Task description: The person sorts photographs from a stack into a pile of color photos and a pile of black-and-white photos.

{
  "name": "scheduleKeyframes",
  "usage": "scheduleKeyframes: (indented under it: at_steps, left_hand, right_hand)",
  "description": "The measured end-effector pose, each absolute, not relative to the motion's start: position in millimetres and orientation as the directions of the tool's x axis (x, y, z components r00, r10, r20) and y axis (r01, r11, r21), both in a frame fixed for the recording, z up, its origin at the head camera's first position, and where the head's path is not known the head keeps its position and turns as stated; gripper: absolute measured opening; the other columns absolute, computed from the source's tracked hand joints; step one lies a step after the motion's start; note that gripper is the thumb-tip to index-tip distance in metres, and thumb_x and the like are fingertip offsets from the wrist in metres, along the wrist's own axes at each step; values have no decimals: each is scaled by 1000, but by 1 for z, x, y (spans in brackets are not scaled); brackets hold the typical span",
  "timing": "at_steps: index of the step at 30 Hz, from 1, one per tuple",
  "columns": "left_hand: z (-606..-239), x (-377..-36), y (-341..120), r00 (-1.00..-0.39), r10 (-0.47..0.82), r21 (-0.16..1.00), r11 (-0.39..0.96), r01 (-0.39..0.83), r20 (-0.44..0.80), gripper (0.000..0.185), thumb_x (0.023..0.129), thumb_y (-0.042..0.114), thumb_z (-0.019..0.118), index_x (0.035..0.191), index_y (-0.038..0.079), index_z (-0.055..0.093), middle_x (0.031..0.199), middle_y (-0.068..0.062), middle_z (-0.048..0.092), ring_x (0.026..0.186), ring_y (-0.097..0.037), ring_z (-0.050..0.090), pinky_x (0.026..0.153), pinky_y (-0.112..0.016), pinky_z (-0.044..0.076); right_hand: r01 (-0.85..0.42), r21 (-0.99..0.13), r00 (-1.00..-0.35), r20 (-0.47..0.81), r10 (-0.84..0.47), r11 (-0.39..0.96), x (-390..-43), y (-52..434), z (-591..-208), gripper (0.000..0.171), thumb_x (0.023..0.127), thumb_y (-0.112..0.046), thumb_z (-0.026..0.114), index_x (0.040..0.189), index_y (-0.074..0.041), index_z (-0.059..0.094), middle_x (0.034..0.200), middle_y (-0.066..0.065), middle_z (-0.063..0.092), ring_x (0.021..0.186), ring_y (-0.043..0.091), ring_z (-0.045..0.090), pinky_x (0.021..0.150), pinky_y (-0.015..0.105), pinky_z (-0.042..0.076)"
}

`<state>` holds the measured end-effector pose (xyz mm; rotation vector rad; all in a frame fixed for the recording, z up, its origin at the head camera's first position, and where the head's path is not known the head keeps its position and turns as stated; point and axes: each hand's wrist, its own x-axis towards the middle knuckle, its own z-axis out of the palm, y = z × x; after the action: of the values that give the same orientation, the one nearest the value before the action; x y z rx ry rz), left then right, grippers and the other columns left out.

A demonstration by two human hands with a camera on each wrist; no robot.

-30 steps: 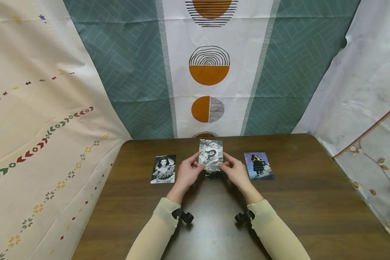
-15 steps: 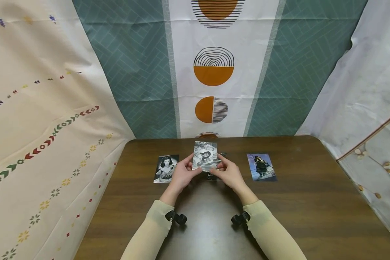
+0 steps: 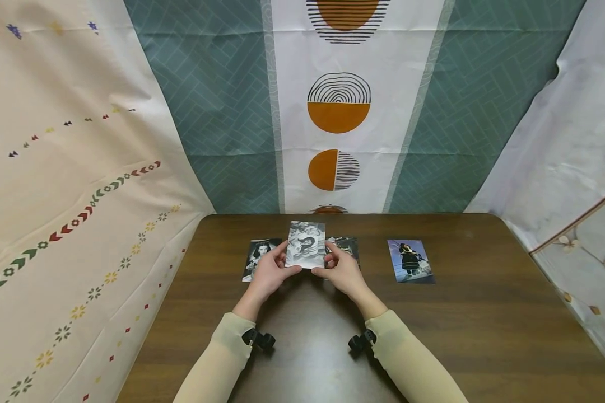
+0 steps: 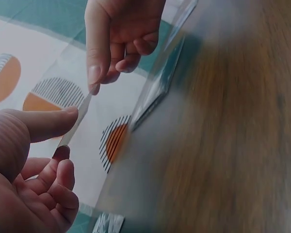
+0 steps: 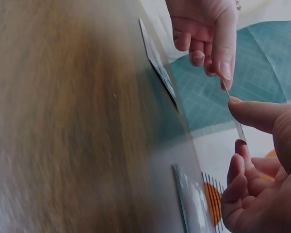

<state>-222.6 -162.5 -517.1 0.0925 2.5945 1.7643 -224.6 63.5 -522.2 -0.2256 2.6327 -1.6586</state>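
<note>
A black-and-white photo point(image 3: 306, 244) is held upright just above the table, pinched at its left edge by my left hand point(image 3: 281, 261) and at its right edge by my right hand point(image 3: 330, 261). In the left wrist view the photo point(image 4: 75, 121) shows edge-on between my left thumb and fingers, with the right hand point(image 4: 117, 43) above. The right wrist view shows the same photo point(image 5: 236, 124) edge-on. Flat on the table lie a black-and-white portrait point(image 3: 254, 254), partly hidden by my left hand, a dark photo point(image 3: 348, 246) behind my right hand, and a colour photo point(image 3: 410, 261).
The dark wooden table point(image 3: 474, 330) stretches bare toward its near and right edges. Patterned cloth backdrops point(image 3: 338, 106) hang close behind it and along both sides. Small black cameras are strapped at both wrists point(image 3: 260, 339).
Both hands have carried the held photo to the left, toward the portrait. The dark photo in the middle of the table now shows beside my right hand.
</note>
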Motion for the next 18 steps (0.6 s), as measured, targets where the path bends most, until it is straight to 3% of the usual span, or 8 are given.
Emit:
scheduleKeyframes:
  at_steps: [18]
  left_hand:
    - [-527, -211, -218, -1000, 14, 845, 534, 20, 15, 81, 84, 21, 94, 154, 5, 58, 87, -4, 55, 76, -20, 50, 63, -28, 39]
  right_hand:
    - [-183, -864, -972, 89, -215, 469, -222, 11, -534, 87, 84, -23, 93, 157, -3, 51, 102, 1, 69, 87, 14, 59, 80, 34, 49]
